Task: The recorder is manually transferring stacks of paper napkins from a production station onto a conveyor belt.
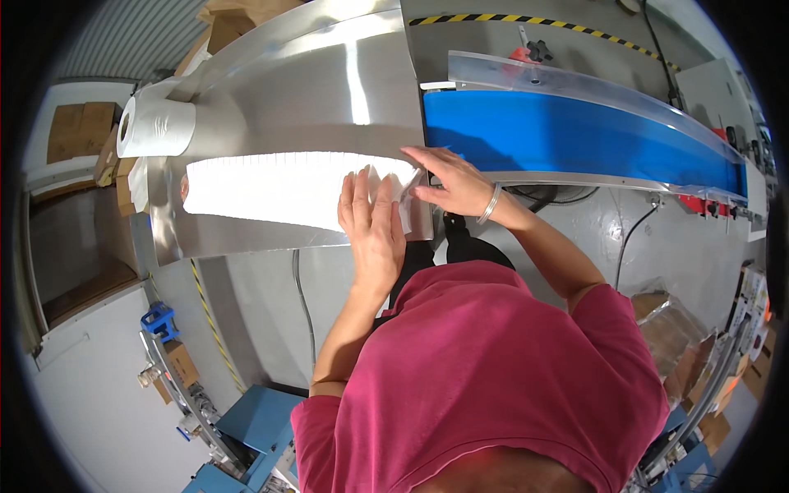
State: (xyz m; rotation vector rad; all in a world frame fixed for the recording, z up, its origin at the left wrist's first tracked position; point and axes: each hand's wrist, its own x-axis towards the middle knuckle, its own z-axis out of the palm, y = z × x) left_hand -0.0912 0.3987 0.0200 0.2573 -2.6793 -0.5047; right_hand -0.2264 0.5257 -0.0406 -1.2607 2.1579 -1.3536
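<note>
A long white row of thin, closely packed pieces (263, 185), ribbed along its far edge, lies across the metal table (288, 115). I cannot make out what the pieces are. My left hand (376, 234) rests on the row near its right end, fingers stretched out flat. At that same end is my right hand (460, 187), its thumb and fingers apart beside the last pieces, with a bracelet on the wrist. Where the row ends between my hands, the white material looks creased. A small reddish-brown thing (184, 190) shows at the left end of the row.
A white roll (160, 128) stands at the table's left edge. Right of the table runs a blue conveyor belt (575, 135) with a clear side guard (600, 90). Cardboard boxes (82, 131) are at the far left. A cable (304, 304) hangs below the table.
</note>
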